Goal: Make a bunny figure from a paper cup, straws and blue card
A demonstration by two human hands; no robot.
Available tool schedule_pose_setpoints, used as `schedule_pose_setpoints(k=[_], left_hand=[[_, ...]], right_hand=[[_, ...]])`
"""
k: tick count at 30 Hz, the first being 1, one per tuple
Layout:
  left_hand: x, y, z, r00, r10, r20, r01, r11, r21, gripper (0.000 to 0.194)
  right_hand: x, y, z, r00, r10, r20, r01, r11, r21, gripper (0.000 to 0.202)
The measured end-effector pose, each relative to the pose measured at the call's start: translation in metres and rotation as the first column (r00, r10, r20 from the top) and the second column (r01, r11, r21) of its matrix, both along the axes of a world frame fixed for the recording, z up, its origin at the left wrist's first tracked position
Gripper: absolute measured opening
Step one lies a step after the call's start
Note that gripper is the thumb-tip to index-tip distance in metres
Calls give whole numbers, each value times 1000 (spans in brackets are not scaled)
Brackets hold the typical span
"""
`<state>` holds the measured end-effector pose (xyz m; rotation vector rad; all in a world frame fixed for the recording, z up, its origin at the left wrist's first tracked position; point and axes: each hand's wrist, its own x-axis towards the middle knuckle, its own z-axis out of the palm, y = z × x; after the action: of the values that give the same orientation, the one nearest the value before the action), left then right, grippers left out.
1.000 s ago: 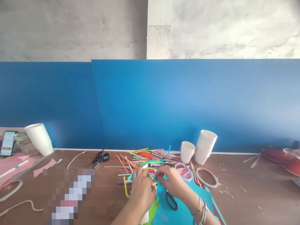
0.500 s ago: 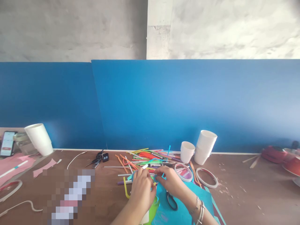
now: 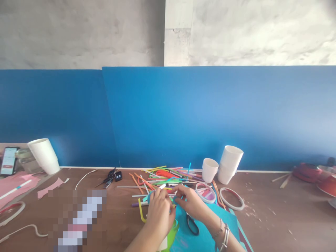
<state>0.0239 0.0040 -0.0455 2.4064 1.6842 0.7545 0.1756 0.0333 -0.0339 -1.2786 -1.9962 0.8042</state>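
My right hand [image 3: 190, 202] has its fingers drawn narrow, with the tips pinching a small blue piece [image 3: 174, 200]. That piece sits between my two hands, above the near middle of the brown table [image 3: 120, 213]. My left hand [image 3: 160, 211] is curled just beside it, back of the hand upward; its fingers hide what lies beneath, so I cannot tell whether they grip anything.

Below my hands lie a green piece [image 3: 172, 237] and a blue sheet [image 3: 210, 225], with black-handled scissors [image 3: 193, 225] on the sheet, near my right wrist. A bent yellow straw [image 3: 141, 210] is just left of my left hand.

On the far side is a loose pile of coloured straws [image 3: 170, 174]. A white cup [image 3: 210, 170] stands at its right end, with a stack of white cups [image 3: 230, 165] further right. Two tape rolls [image 3: 232, 198] lie nearer, right of my hands. Keys [image 3: 111, 178] lie left of the pile.
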Motion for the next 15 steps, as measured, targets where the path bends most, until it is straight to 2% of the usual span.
schedule_pose_setpoints(k=[8,15], left_hand=[[0,1,-3,1000,2,12,-2,1000,27,11],[-4,5,1,1000,14,23,-15,1000,27,13]], right_hand=[[-3,-5,1,1000,11,15,-12,999,38,39],[6,2,1,995,37,-97,-46,995,-87,40]])
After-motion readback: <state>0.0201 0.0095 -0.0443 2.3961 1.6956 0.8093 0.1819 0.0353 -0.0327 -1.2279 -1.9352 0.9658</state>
